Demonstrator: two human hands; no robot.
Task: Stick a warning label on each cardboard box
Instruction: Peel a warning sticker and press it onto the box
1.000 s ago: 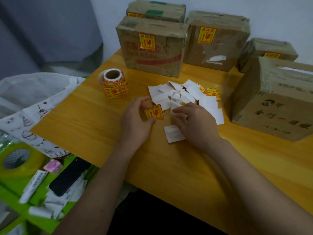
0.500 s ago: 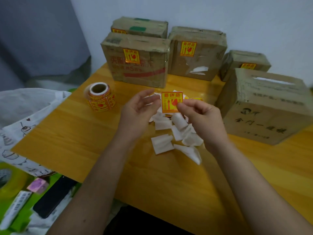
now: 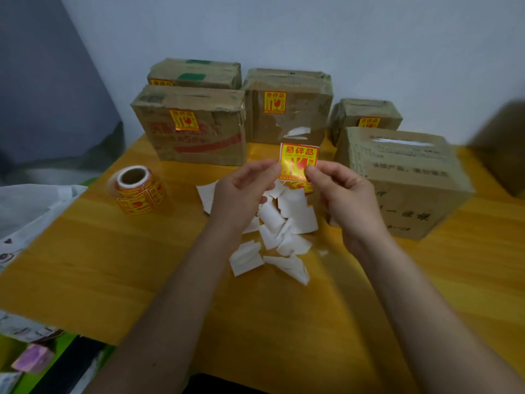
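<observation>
Red-and-yellow square warning label: pinched by left hand and right hand; keep flat, press on unlabelled brown cardboard box.

I count five cardboard boxes sure: a back box and a front box at eleven o'clock, a middle box at twelve, a small box and a large box toward two. A sixth brown shape at three is too blurred to tell. Four boxes carry one sticker each. My left hand and right hand, two, pinch one loose label; one flat label lies under it. One label roll stands at ten. The backing papers are more than ten; the exact number I cannot tell.
</observation>
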